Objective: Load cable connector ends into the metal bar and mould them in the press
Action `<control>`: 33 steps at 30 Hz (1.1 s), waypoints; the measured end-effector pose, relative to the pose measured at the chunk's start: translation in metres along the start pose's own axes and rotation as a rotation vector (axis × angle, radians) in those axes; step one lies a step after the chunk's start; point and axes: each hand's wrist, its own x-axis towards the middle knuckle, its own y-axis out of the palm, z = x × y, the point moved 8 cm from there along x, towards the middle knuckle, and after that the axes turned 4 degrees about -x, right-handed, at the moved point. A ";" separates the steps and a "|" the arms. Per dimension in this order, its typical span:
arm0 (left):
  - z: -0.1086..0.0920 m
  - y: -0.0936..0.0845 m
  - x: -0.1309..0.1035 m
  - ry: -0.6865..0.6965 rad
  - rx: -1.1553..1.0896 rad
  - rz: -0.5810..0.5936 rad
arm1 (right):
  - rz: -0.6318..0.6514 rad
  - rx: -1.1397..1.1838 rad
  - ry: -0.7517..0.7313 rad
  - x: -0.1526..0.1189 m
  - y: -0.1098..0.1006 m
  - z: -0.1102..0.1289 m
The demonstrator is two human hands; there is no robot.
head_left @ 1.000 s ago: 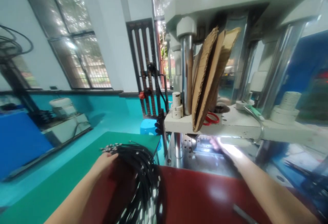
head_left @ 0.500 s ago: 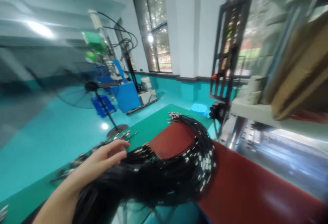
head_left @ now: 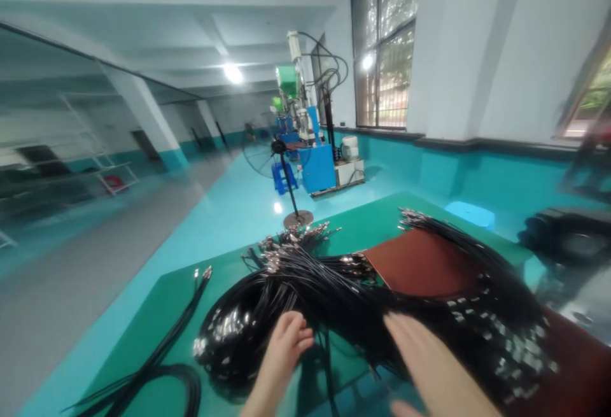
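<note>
Black cables with metal ends lie in a large bundle (head_left: pixel 329 283) across the green table (head_left: pixel 143 315). At its near edge is my left hand (head_left: pixel 289 337), fingers curled; whether they hold a cable is too small to tell. My right hand (head_left: pixel 415 340) is over the bundle's right part, its fingers stretched out and slightly blurred, with nothing seen in its grasp. A coiled bundle (head_left: pixel 229 334) sits left of my left hand. Further right, cables with pale tags (head_left: pixel 520 340) curve over a red-brown sheet (head_left: pixel 424 261).
A thinner cable bundle (head_left: pixel 176 334) lies at the table's left. Beyond the table stand a fan (head_left: pixel 289 181), a blue machine (head_left: pixel 317 169) and a light blue stool (head_left: pixel 470 214). Dark equipment (head_left: pixel 573 239) is at the right.
The view has swung left, bringing the coiled bundle and the table's left side into sight. Two hands now show near the bundle, where one showed before.
</note>
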 end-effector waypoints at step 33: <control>-0.023 0.013 -0.001 0.255 0.009 0.064 | 0.218 0.535 0.102 0.185 0.029 -0.003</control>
